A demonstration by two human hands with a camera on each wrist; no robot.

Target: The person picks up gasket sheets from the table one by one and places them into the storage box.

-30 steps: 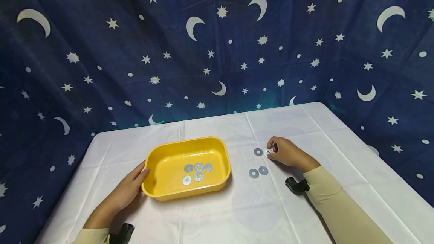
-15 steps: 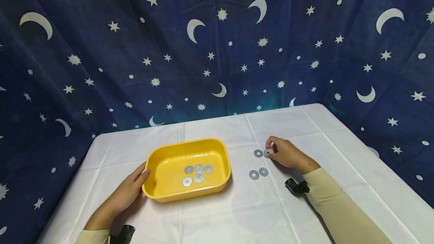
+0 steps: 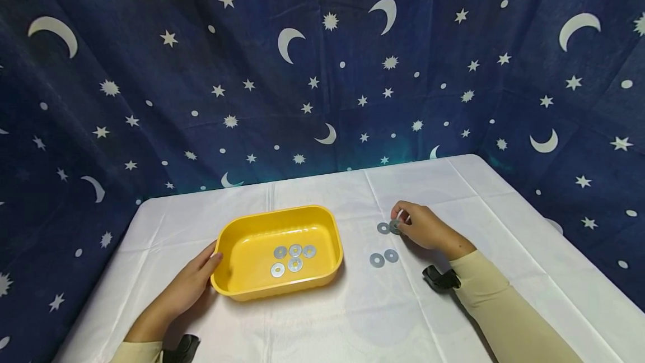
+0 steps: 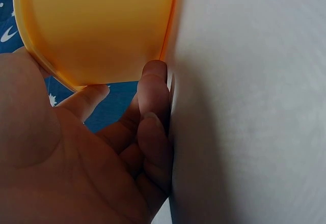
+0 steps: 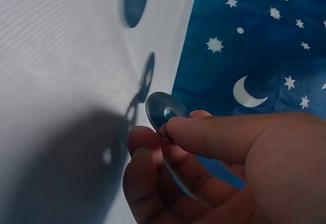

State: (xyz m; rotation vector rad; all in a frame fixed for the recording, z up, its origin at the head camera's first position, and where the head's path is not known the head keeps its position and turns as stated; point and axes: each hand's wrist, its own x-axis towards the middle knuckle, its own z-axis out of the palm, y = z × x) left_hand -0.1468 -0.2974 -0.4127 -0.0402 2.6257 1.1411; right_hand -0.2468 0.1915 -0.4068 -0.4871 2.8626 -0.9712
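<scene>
Between thumb and fingertips, my right hand (image 3: 425,227) pinches a flat grey metal washer (image 5: 162,111), tilted up off the cloth in the right wrist view. Just left of it another washer (image 3: 383,228) lies flat on the table. Two more washers, one (image 3: 377,260) beside the other (image 3: 391,255), lie nearer the front. My left hand (image 3: 187,282) grips the left end of a yellow plastic tray (image 3: 237,285), thumb over its rim and fingers outside and low against it. Several washers (image 3: 294,251) lie flat on the tray's floor, towards its right half.
A white cloth (image 3: 363,318) with fold creases covers the table. Behind and at both sides hangs a dark blue curtain (image 3: 312,60) with moons and stars. Black straps, one (image 3: 440,278) on the right and one (image 3: 182,347) on the left, sit at the wrists.
The washer in my right hand has tilted up and shifted slightly left, towards the washer beside it. My left hand and the tray stay in place.
</scene>
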